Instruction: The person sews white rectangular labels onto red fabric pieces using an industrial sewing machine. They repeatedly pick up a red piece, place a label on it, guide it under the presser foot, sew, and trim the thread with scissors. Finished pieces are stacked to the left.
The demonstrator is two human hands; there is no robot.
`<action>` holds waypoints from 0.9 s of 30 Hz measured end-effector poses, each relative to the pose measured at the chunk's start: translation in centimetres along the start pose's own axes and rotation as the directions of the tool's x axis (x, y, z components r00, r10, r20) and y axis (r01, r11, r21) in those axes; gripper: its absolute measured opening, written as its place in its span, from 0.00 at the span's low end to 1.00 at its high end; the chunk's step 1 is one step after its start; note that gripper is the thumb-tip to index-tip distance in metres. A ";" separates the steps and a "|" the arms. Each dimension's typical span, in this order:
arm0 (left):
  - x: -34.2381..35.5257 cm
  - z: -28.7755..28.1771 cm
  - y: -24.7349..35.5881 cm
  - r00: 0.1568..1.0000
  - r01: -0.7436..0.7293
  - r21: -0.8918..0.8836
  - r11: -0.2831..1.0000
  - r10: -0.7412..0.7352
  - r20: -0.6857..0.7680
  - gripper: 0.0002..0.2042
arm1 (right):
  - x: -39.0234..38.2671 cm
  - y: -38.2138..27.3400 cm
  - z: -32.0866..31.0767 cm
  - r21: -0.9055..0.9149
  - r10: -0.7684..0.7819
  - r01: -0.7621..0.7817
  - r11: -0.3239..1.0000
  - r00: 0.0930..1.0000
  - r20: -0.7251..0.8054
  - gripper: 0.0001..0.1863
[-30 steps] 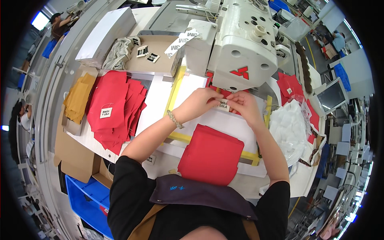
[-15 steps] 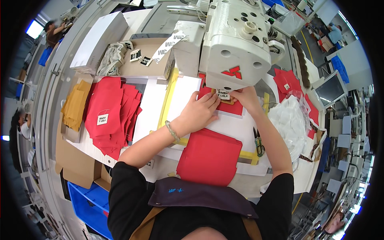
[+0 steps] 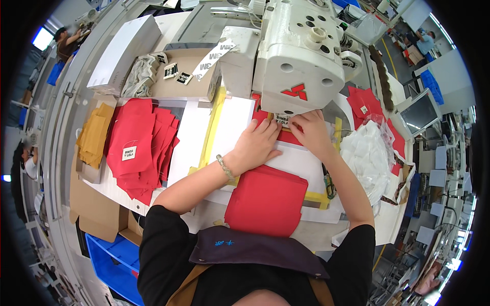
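Your left hand (image 3: 252, 145) lies nearly flat on a matte red cloth panel (image 3: 288, 137), its fingers extended, tips beside the left edge of a small label (image 3: 282, 119). Your right hand (image 3: 312, 133) bends its fingers at the label's right edge; whether they pinch it, you cannot tell from here. The label, pale, flat and four-sided with dark lettering, sits over the red cloth just below the front of the smooth, white-cased sewing machine (image 3: 301, 76). Nearer you, a near-square stack of red cloth (image 3: 266, 201) lies layered on the counter (image 3: 204, 209).
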State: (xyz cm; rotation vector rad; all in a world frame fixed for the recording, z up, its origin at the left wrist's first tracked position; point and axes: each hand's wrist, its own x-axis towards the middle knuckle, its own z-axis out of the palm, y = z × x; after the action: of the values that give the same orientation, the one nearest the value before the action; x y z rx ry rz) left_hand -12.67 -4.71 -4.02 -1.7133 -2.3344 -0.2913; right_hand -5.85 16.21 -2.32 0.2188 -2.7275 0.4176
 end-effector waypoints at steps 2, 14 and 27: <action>-0.1 -0.3 -0.3 1.000 0.018 -0.032 0.999 -0.018 0.009 0.34 | -0.8 0.5 -0.1 -0.058 -0.083 0.085 0.995 0.996 0.038 0.11; -0.6 0.4 -4.1 0.998 0.062 -0.154 0.986 -0.059 0.023 0.40 | -1.4 -0.7 0.3 0.135 -0.125 0.107 0.985 0.982 0.139 0.22; 0.3 0.2 -3.8 0.999 0.051 -0.091 0.995 -0.050 0.016 0.41 | -1.4 -0.4 0.3 0.150 -0.100 0.072 0.986 0.978 0.183 0.24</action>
State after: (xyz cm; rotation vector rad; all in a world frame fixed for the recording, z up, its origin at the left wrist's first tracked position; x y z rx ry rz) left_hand -16.41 -5.49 -4.21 -1.7034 -2.4119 -0.4022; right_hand -4.61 15.90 -3.06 0.4348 -2.8620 0.5962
